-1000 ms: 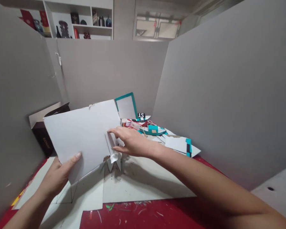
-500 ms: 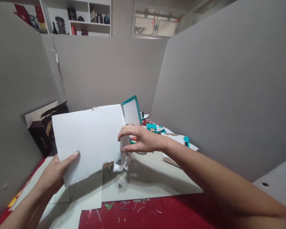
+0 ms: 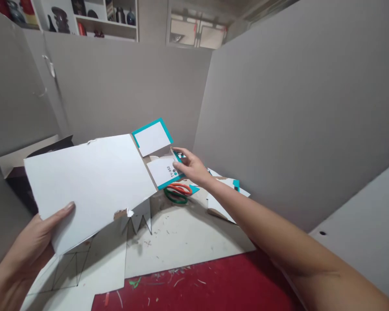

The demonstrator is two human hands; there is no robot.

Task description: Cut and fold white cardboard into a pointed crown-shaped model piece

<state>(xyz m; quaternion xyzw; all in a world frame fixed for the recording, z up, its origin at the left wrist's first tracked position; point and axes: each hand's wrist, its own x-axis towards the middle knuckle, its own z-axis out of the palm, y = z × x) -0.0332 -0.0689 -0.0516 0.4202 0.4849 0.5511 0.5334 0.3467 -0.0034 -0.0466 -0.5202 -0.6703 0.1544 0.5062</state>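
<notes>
A table (image 3: 240, 285) with a deep red top carries 2 pale sheets side by side; whether they overlap is hard to tell; the left sheet (image 3: 100, 272) bears dark ruled lines forming triangles; the right sheet (image 3: 188, 248) is sprinkled with small dark crumbs; on it an orange looped handle (image 3: 181, 185) and a green looped handle (image 3: 178, 201) sit together; to their right lies a white panel (image 3: 222, 202) with a brown edge and a teal corner; nearer, the bare red carries a green scrap (image 3: 135, 283), a short red strip (image 3: 106, 298) and thin pale shavings (image 3: 201, 281).
</notes>
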